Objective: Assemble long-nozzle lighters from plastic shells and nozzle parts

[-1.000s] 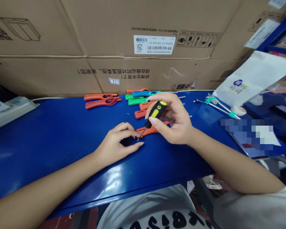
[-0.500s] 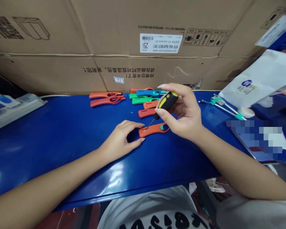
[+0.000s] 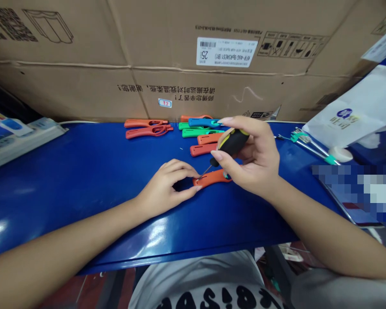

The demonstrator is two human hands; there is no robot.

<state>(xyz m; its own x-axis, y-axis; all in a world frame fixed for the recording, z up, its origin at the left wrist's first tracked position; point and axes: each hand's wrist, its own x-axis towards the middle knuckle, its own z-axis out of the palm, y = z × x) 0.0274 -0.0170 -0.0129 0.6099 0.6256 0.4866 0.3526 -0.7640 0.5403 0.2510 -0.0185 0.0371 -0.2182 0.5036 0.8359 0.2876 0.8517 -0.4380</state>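
Observation:
An orange gas-lighter handle [image 3: 212, 178] with a teal trigger lies flat on the blue table. My left hand [image 3: 167, 184] grips its left end between thumb and index finger. My right hand [image 3: 254, 156] is closed around a black-and-yellow screwdriver [image 3: 233, 142], held tilted. The thin shaft points down to the slotted left end of the handle, its tip close to the left fingertips. Behind it lie a red handle [image 3: 202, 149], another orange one [image 3: 209, 138], green ones [image 3: 197, 133] and a blue one [image 3: 201, 122], partly hidden by my right hand.
Red and orange handles [image 3: 147, 131] lie farther left. A large cardboard box [image 3: 167, 51] walls off the back. At left is a power strip [image 3: 32, 139]; at right are metal rods with teal parts [image 3: 315, 148], a white paper bag [image 3: 350, 111] and a partly blurred device [image 3: 344, 197].
My left thumb and index finger have closed onto the end of the orange handle. The screwdriver leans over more, its tip still at the handle's left end. The view has shifted slightly.

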